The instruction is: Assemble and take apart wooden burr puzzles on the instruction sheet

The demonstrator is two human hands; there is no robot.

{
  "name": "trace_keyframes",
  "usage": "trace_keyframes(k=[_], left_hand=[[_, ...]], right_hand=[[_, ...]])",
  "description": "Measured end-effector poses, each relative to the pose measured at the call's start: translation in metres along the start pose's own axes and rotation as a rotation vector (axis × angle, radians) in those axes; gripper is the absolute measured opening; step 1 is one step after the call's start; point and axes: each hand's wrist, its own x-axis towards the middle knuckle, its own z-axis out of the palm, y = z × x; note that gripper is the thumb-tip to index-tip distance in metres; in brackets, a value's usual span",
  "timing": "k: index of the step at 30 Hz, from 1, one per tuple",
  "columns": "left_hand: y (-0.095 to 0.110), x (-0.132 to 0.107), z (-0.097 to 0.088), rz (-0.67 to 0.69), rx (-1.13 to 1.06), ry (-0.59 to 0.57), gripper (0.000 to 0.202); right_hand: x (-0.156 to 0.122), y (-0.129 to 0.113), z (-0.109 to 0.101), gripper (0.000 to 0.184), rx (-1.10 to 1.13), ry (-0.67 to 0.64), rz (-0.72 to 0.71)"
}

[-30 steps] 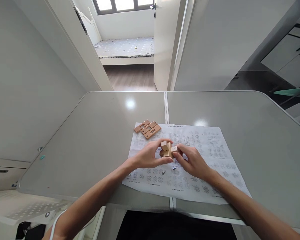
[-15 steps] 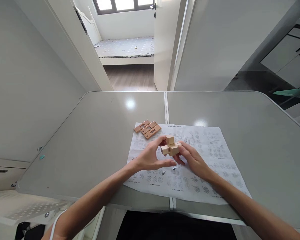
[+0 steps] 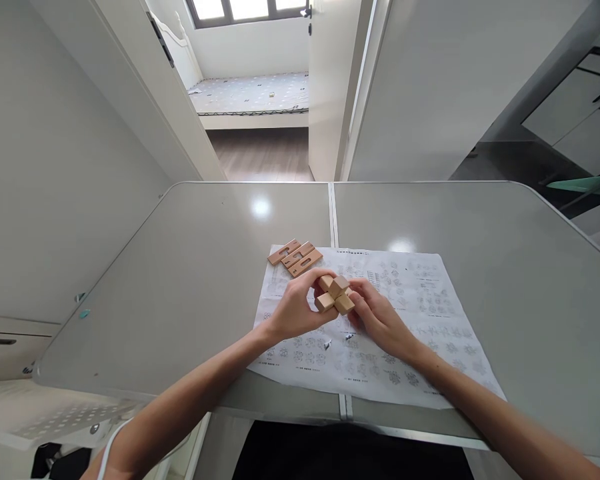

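A pale wooden interlocking puzzle [image 3: 336, 295], made of crossed square bars, is held up over the printed sheet. My left hand [image 3: 300, 303] grips it from the left, thumb below and fingers above. From the right, my right hand [image 3: 380, 317] holds it with thumb and fingers closed against its side; some fingertips are hidden behind the wood. Beneath both hands lies the white instruction sheet [image 3: 430, 360], covered with small line diagrams. Several flat reddish wooden pieces with slots [image 3: 296, 257] rest at the sheet's upper left corner.
Two tiny silvery bits [image 3: 328, 345] lie on the sheet below my hands. The grey table [image 3: 205, 267] has a metal seam [image 3: 333, 213] down its middle and a raised metal edge. Past it, an open door [image 3: 333, 87] shows a bed [image 3: 253, 97].
The wooden puzzle has been turned, so its bars now point toward the camera as a diagonal cross. My left thumb has closed in under it, and my right hand has shifted slightly.
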Motion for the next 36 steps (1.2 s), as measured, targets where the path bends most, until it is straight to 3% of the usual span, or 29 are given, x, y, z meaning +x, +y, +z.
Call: trace_keyframes(k=[4,8,11,18,23,26,31,36], left_hand=[[-0.002,-0.002,0.003,-0.012,0.076,0.041,0.04],[-0.006,-0.004,0.006,-0.02,0.121,0.063,0.037],[-0.008,-0.005,0.005,0.008,0.101,0.015,0.036],[-0.002,0.004,-0.009,-0.045,-0.084,-0.158,0.084],[-0.002,0.008,-0.013,-0.113,-0.221,-0.269,0.064],[-0.001,0.008,-0.013,-0.101,-0.192,-0.24,0.054],[0.0,0.008,-0.015,-0.044,-0.134,-0.202,0.056],[0.0,0.006,-0.014,-0.003,-0.08,-0.18,0.057]], right_hand=[[-0.002,0.003,-0.001,0.03,-0.169,0.118,-0.08],[-0.004,0.003,0.001,0.027,-0.28,0.091,-0.174],[-0.004,0.005,0.003,0.026,-0.365,0.082,-0.205],[-0.003,0.006,-0.001,0.026,-0.357,0.1,-0.311],[-0.004,0.002,-0.001,0.028,-0.341,0.13,-0.301],[-0.003,0.001,-0.002,0.026,-0.321,0.093,-0.275],[-0.002,0.001,-0.005,0.025,-0.275,-0.064,-0.254],[-0.003,0.002,-0.003,0.023,-0.318,-0.023,-0.267]])
